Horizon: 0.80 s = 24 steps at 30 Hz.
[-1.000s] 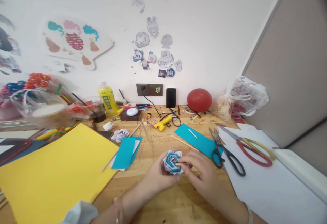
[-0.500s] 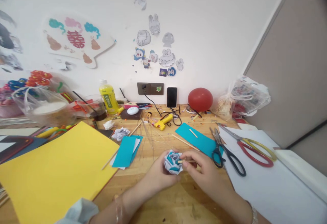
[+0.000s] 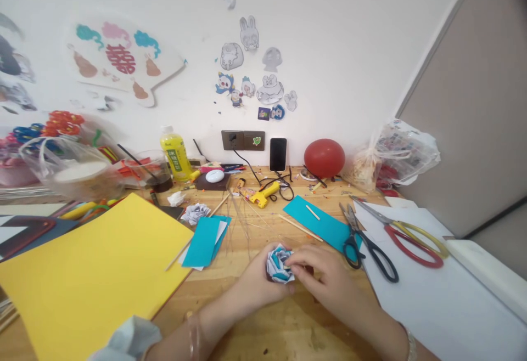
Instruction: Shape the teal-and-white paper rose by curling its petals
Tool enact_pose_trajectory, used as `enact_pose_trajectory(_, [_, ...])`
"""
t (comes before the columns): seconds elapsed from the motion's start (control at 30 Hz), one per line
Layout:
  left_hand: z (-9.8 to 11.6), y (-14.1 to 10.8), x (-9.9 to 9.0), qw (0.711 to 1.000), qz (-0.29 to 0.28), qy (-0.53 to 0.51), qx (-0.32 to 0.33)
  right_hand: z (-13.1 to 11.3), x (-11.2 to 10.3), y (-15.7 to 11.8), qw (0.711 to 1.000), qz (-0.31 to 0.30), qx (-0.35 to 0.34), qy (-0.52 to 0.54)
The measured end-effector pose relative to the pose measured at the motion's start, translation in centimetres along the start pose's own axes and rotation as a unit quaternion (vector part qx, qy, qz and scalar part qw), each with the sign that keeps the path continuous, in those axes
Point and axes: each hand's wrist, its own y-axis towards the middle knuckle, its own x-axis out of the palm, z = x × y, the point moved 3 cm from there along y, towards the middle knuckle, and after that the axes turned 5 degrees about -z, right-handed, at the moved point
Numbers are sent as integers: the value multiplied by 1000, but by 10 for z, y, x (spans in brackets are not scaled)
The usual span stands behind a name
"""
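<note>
My left hand (image 3: 263,278) is closed round a paper flower (image 3: 279,265) with blue and white petals, facing up toward the camera. At the flower's right side my right hand (image 3: 321,276) pinches a short wooden stick, mostly hidden by the fingers, its tip at the petals. To the left lie blue paper strips (image 3: 201,241) with white pieces among them. A second, whitish paper flower (image 3: 196,214) rests behind those strips.
A large yellow sheet (image 3: 99,273) covers the left side. Black scissors (image 3: 370,251) and red-and-yellow-handled scissors (image 3: 411,240) lie at right by white paper (image 3: 444,306). Behind are a yellow glue gun (image 3: 265,195), a phone (image 3: 278,154), a red balloon (image 3: 324,158) and a bottle (image 3: 175,154).
My right hand's fingers have moved left, closer over the flower, and less of the stick shows. My left hand keeps its hold on the flower.
</note>
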Motion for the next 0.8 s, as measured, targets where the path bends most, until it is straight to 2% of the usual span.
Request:
enact_pose_trajectory(0.1, [0, -1, 0, 1000, 1, -3, -9, 3, 2, 0, 998, 17, 47, 48])
enact_pose_trajectory(0.33, [3, -2, 1, 1000, 9, 10, -12, 12, 10, -2, 980, 56, 105, 157])
enact_pose_trajectory(0.53, [0, -1, 0, 999, 19, 22, 14, 20, 16, -4, 955, 55, 189, 221])
enact_pose_trajectory(0.67, [-2, -1, -2, 998, 29, 50, 27, 14, 13, -3, 968, 64, 171, 169])
enact_pose_trajectory(0.8, [4, -2, 1, 997, 4, 73, 40, 6, 6, -1, 983, 34, 122, 134])
